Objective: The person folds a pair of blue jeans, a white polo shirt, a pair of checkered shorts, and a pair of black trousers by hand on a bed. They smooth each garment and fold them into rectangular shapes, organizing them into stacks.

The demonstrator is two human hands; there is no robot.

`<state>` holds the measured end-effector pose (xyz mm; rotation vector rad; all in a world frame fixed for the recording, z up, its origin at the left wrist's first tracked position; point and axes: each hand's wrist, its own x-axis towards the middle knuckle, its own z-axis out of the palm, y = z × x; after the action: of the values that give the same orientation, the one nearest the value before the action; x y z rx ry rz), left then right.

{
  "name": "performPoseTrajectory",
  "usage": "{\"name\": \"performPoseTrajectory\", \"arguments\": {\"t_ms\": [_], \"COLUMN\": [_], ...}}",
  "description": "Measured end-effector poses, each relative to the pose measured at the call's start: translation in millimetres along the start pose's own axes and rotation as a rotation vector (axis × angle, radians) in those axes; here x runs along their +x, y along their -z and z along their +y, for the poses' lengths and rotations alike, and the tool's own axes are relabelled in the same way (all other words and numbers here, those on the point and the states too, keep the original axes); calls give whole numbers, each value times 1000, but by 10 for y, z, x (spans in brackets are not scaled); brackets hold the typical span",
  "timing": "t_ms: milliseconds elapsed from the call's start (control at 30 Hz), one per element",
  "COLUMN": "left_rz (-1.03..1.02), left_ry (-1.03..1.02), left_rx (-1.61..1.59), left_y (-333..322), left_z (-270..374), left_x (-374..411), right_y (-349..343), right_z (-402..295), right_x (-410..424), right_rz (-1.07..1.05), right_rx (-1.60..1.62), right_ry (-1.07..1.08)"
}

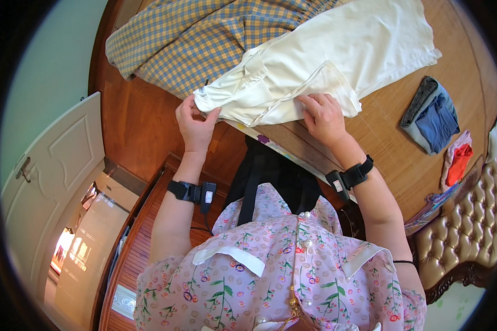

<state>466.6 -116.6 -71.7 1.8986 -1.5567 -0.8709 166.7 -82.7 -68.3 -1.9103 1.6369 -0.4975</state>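
A white garment [298, 78] with a patch pocket and gathered stitching lies spread on the bed and across a checked cloth. My left hand [196, 122] pinches its narrow end at the lower left, thumb and fingers on the edge near a small label. My right hand [325, 116] has its curled fingers on a folded-over part of the same garment, near the bed's front edge. The fingertips of the right hand are partly hidden by the hand itself. A wide, smooth section of the garment stretches away to the upper right.
Blue-and-yellow checked fabric [190, 45] drapes past the bed's left side. Folded jeans and blue clothing [433, 116] lie on the brown mat [385, 153] to the right, beside a folded pink-and-red item [457, 163]. A tufted gold headboard [464, 227], white door [58, 169] and wooden cabinet [145, 248] stand around.
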Motion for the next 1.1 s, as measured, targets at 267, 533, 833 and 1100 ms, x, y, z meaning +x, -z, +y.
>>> {"name": "performPoseTrajectory", "arguments": {"t_ms": [267, 533, 833, 1100], "left_rz": [-132, -183, -326, -402], "left_ry": [775, 909, 819, 727], "left_rx": [-588, -679, -989, -1095], "left_y": [-102, -113, -88, 103], "left_z": [122, 137, 379, 1116], "left_x": [-90, -47, -68, -33], "right_y": [4, -20, 6, 145], "right_z": [-37, 31, 49, 138], "right_x": [-14, 23, 27, 53], "right_rz": [34, 7, 58, 44], "right_rx": [11, 9, 55, 158], "right_ry": [48, 45, 50, 107]}}
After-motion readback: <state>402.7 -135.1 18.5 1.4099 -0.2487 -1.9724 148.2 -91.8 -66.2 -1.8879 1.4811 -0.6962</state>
